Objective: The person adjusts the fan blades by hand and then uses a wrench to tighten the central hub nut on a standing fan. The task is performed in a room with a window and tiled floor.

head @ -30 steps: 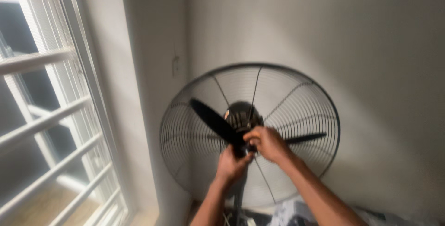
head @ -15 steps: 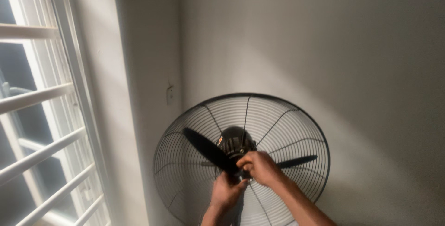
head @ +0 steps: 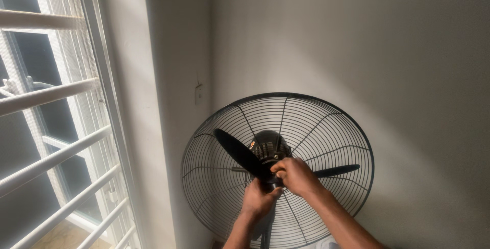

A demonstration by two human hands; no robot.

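Note:
A black standing fan with its front guard off stands in the room's corner. Its round rear wire grille faces me, with the dark motor housing at the middle. Black blades stick out left and right of the hub. My left hand grips the hub from below, at the foot of the left blade. My right hand is closed over the hub's front, just right of the left hand. The hub itself is hidden by my fingers.
A white barred window fills the left side. A small wall socket sits on the corner wall above the fan. Plain grey wall is behind and right of the fan.
The camera has tilted upward, so the fan sits lower in view. Both hands stay on the hub, and the blades hold about the same angle.

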